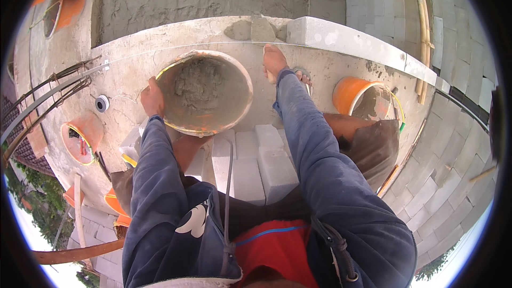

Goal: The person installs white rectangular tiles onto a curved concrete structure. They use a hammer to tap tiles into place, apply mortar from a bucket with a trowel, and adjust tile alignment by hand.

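A round tub of wet grey mortar stands in front of me. My left hand is closed on its left rim. To the right of the tub, my right hand grips a trowel by its handle. The trowel's blade points away from me, over a patch of mortar on the far edge of the ledge. Just right of the blade, a pale grey block begins a row along that edge. A taut string runs along the row.
Several loose blocks are stacked between my legs. An orange bucket lies tipped at the right, with another bucket at the left. Near it sit a string spool and steel bars. Bamboo poles lean at the far right.
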`<state>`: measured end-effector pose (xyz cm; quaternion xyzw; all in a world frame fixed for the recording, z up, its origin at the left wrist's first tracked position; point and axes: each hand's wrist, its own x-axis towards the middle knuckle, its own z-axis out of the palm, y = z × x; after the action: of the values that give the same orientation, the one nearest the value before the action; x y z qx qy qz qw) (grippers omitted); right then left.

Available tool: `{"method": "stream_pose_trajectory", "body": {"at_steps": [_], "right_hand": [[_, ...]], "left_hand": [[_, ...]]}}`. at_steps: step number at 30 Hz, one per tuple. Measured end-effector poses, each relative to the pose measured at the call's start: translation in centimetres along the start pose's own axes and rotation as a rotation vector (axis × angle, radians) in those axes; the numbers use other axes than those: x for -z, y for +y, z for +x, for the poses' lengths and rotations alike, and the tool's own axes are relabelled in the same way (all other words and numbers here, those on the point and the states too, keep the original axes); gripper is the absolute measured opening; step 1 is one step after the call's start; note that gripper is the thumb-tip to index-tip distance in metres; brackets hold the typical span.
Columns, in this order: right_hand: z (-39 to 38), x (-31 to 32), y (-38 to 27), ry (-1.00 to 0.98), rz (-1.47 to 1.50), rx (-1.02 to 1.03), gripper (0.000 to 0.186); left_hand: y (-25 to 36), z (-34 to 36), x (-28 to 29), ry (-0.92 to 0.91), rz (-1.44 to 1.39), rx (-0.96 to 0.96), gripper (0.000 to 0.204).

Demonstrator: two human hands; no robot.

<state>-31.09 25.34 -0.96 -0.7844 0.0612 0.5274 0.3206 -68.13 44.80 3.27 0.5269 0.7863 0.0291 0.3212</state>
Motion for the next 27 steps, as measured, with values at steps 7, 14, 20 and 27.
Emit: {"method": "stream_pose_trajectory", "body": {"at_steps": [7,14,20,27], "right_hand": [[-2.2,4.6,2.6,-0.028,-0.632,-0.008,0.054],[-16.7,10.8,-5.2,-0.042,-1.357,0.347,0.047],[-26.1,3.6,-8.5,-0.252,-1.694,0.62,0.049],[-20.4,-1.5,7.2,-0.095,-1.505,0.445,0.034]], "left_hand": [[1.5,-1.1,0.7,-0.015,-0.005,0.001,0.073],[1.2,-2.3,1.6,-0.099,-0.002,0.005,0.069],[1.4,-4.9,2.8,-0.217,0.036,-0.095,0.073],[7.8,-13.3,2.4,-0.162,0.051,-0.158,0.076]]}}
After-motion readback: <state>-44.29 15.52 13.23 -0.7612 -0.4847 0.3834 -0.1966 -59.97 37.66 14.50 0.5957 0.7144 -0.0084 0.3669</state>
